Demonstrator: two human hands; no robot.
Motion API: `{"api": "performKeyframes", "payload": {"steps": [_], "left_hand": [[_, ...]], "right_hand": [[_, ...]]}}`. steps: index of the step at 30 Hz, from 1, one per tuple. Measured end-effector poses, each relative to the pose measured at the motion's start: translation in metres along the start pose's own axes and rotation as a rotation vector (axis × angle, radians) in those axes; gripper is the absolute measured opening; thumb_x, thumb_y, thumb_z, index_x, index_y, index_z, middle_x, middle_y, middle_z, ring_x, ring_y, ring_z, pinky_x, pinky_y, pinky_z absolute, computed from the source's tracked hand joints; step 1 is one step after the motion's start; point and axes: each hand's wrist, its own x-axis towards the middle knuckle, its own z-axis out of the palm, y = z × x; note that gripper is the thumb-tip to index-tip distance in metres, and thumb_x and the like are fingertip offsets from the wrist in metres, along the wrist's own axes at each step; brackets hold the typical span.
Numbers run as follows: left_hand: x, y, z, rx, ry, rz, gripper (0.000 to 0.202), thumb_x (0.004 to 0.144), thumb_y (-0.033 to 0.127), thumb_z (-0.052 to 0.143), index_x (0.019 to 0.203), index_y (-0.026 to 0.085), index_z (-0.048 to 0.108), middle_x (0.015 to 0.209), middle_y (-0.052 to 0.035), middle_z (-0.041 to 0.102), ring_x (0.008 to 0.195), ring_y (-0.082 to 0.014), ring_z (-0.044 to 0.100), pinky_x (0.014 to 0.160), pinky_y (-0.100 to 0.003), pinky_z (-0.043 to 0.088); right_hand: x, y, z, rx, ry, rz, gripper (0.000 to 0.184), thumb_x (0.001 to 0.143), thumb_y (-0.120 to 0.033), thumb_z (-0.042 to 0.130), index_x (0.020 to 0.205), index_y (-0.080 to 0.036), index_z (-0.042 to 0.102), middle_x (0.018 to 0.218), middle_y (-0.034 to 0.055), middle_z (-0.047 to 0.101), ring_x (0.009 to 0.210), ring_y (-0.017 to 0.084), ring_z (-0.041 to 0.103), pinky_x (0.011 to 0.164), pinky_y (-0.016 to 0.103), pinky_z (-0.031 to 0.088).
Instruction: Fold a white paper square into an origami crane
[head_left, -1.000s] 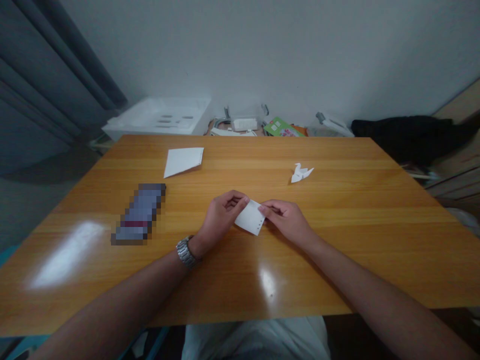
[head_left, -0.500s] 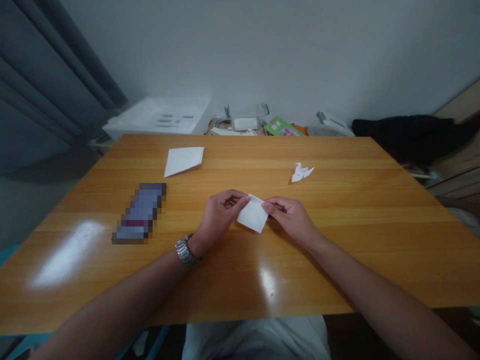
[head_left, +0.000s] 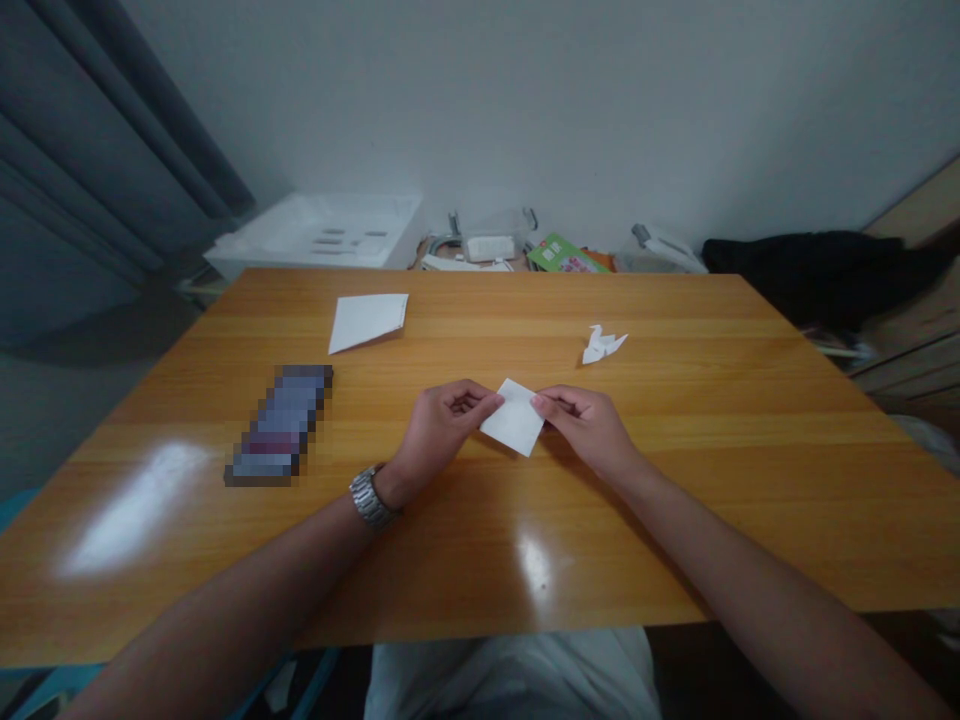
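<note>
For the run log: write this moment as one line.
left hand: pinches small white paper | right hand: pinches its opposite edge | surface: wooden table | nearby: paper crane, folded sheet

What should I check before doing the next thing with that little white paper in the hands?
1. Left hand has a pinching grip on the left side of the small white paper square: ok.
2. Right hand pinches its right side: ok.
3. Paper lifted off the glossy orange wooden table: cannot tell.
4. Small folded white paper bird lies apart, farther back on the right: ok.
5. Larger folded white paper sheet lies apart, farther back on the left: ok.
</note>
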Motion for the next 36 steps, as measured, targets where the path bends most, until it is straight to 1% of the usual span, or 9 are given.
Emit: {"api": "performKeyframes", "payload": {"steps": [3, 5, 9, 12, 16, 21, 25, 29, 36], "left_hand": [[0.001, -0.004, 0.0, -0.014, -0.006, -0.01, 0.028, 0.085, 0.043, 0.076, 0.085, 0.015, 0.076, 0.082, -0.0072, 0.078, 0.072, -0.017, 0.071, 0.064, -0.025, 0.056], [0.002, -0.008, 0.0, -0.021, -0.035, -0.017, 0.028, 0.085, 0.043, 0.075, 0.087, 0.015, 0.077, 0.085, -0.0075, 0.078, 0.075, -0.0173, 0.072, 0.066, -0.025, 0.057], [0.002, -0.01, -0.001, -0.036, -0.1, -0.062, 0.027, 0.087, 0.042, 0.074, 0.088, 0.014, 0.076, 0.08, -0.0068, 0.077, 0.067, -0.015, 0.07, 0.062, -0.023, 0.056], [0.002, -0.006, -0.001, -0.047, -0.099, -0.085, 0.027, 0.087, 0.041, 0.075, 0.086, 0.014, 0.076, 0.073, -0.0058, 0.076, 0.062, -0.0139, 0.069, 0.058, -0.021, 0.054], [0.001, -0.003, -0.001, -0.065, -0.088, -0.079, 0.027, 0.087, 0.041, 0.074, 0.086, 0.014, 0.075, 0.073, -0.0057, 0.075, 0.063, -0.0143, 0.069, 0.06, -0.022, 0.056], [0.002, -0.011, 0.001, -0.101, -0.094, -0.083, 0.031, 0.086, 0.045, 0.074, 0.09, 0.014, 0.074, 0.079, -0.0071, 0.076, 0.068, -0.015, 0.071, 0.063, -0.024, 0.058], [0.003, -0.015, 0.001, -0.152, -0.107, -0.117, 0.035, 0.084, 0.048, 0.075, 0.09, 0.014, 0.073, 0.081, -0.0084, 0.077, 0.07, -0.0159, 0.071, 0.066, -0.026, 0.059], [0.004, -0.013, 0.0, -0.155, -0.1, -0.121, 0.036, 0.086, 0.05, 0.073, 0.086, 0.014, 0.071, 0.079, -0.0078, 0.075, 0.066, -0.0138, 0.067, 0.064, -0.024, 0.056], [0.004, -0.014, -0.001, -0.106, -0.063, -0.063, 0.035, 0.089, 0.05, 0.069, 0.083, 0.015, 0.067, 0.07, -0.0024, 0.067, 0.061, -0.0113, 0.058, 0.058, -0.021, 0.046]], "right_hand": [[0.001, 0.002, -0.001, 0.009, -0.005, -0.003, 0.034, 0.089, -0.05, 0.067, 0.092, -0.018, 0.078, 0.088, 0.0059, 0.078, 0.079, 0.02, 0.07, 0.072, 0.031, 0.056], [0.002, 0.004, -0.002, 0.026, 0.012, 0.002, 0.034, 0.089, -0.05, 0.068, 0.092, -0.018, 0.078, 0.087, 0.0059, 0.078, 0.077, 0.02, 0.07, 0.072, 0.03, 0.055], [0.004, 0.008, -0.005, 0.062, 0.068, 0.028, 0.035, 0.087, -0.052, 0.071, 0.092, -0.018, 0.077, 0.086, 0.006, 0.078, 0.075, 0.019, 0.069, 0.07, 0.03, 0.055], [0.005, 0.009, -0.007, 0.077, 0.072, 0.029, 0.035, 0.087, -0.052, 0.071, 0.093, -0.017, 0.077, 0.087, 0.0061, 0.078, 0.077, 0.02, 0.07, 0.072, 0.031, 0.055], [0.006, 0.011, -0.007, 0.088, 0.068, 0.038, 0.036, 0.087, -0.052, 0.071, 0.096, -0.018, 0.077, 0.089, 0.006, 0.078, 0.079, 0.02, 0.07, 0.073, 0.031, 0.056], [0.006, 0.013, -0.007, 0.087, 0.079, 0.032, 0.036, 0.087, -0.053, 0.071, 0.091, -0.018, 0.077, 0.086, 0.006, 0.077, 0.075, 0.019, 0.069, 0.071, 0.031, 0.057], [0.007, 0.015, -0.007, 0.159, 0.117, 0.077, 0.04, 0.084, -0.057, 0.072, 0.092, -0.018, 0.076, 0.088, 0.007, 0.078, 0.074, 0.021, 0.071, 0.072, 0.034, 0.06], [0.007, 0.014, -0.005, 0.201, 0.104, 0.102, 0.042, 0.082, -0.059, 0.073, 0.091, -0.018, 0.075, 0.087, 0.0073, 0.077, 0.073, 0.02, 0.071, 0.073, 0.036, 0.062], [0.004, 0.007, -0.002, 0.282, 0.053, 0.145, 0.042, 0.076, -0.058, 0.079, 0.087, -0.018, 0.073, 0.081, 0.0049, 0.075, 0.071, 0.018, 0.07, 0.074, 0.035, 0.063]]}}
